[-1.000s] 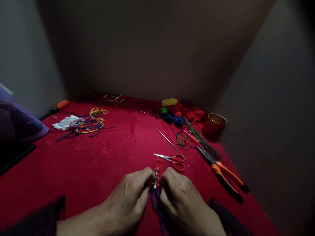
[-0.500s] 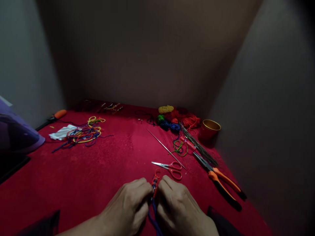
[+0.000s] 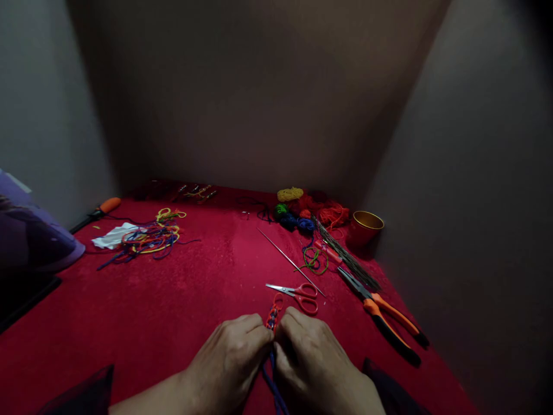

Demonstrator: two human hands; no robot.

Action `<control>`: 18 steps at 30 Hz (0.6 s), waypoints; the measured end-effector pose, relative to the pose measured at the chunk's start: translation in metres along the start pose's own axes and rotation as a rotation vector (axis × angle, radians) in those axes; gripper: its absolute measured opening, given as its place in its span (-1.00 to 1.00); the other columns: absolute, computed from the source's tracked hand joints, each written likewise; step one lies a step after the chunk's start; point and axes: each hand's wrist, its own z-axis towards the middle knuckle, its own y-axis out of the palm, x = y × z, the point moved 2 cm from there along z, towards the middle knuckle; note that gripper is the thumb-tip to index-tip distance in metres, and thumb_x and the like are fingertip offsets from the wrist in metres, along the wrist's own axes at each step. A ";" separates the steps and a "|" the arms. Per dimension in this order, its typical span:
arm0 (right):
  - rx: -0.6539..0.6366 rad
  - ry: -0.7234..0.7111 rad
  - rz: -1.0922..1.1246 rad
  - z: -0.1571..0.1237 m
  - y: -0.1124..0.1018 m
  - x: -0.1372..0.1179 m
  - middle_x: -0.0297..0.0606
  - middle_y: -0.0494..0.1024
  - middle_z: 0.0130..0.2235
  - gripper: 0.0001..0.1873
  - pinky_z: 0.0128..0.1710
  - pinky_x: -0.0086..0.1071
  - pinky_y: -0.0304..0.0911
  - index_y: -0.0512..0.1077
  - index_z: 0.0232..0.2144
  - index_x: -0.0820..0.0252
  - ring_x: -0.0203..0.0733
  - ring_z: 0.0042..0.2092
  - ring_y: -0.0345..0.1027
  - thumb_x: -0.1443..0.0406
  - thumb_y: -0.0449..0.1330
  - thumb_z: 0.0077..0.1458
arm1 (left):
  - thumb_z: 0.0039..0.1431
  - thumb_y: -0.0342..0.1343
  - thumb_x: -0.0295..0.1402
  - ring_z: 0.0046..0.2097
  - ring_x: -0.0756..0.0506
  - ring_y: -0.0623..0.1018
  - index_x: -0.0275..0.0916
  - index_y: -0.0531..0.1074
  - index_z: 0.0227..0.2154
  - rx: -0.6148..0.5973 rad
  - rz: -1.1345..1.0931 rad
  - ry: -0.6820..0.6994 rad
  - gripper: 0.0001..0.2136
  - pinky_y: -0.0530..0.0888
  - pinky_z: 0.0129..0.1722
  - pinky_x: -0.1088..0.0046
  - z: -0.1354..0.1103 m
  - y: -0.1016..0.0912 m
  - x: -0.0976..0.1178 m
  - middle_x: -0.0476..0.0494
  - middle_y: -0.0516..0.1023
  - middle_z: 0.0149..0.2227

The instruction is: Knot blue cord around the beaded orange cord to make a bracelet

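Note:
Front and centre, my left hand (image 3: pixel 235 351) and my right hand (image 3: pixel 309 357) meet with fingers pinched together over a knotted cord (image 3: pixel 273 316) of red and dark blue. Its looped red end sticks out beyond my fingertips toward the scissors. Blue strands (image 3: pixel 273 383) trail from between my hands toward me. The exact grip of each fingertip is hidden behind the knuckles. Just past the cord lie small red-handled scissors (image 3: pixel 298 293), their blades pointing left. A thin metal rod (image 3: pixel 289 259) rests slantwise behind them.
Long-nose pliers (image 3: pixel 380 314) with orange-black handles lie at right, near a bundle of thin sticks (image 3: pixel 349 256). Yarn balls (image 3: pixel 302 210) and a gold-rimmed cup (image 3: pixel 367 225) stand behind. Tangled yarn (image 3: pixel 149 237), white paper (image 3: pixel 113 236) and a purple object (image 3: pixel 37 236) are at left.
My fingers have come closer together around the cord, and more of its knotted red part shows beyond them. The whole view has shifted slightly.

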 end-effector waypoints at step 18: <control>-0.055 0.043 0.087 -0.004 -0.011 -0.003 -0.35 0.35 -0.36 -0.87 -0.36 -0.37 0.04 0.20 -0.41 0.16 -0.25 -0.36 0.20 0.48 0.03 0.02 | 0.02 -0.13 -0.74 -0.51 -0.02 0.32 -0.22 0.34 -0.41 0.006 0.185 0.012 -0.71 0.29 -0.50 0.52 0.002 -0.002 0.011 0.01 0.35 -0.51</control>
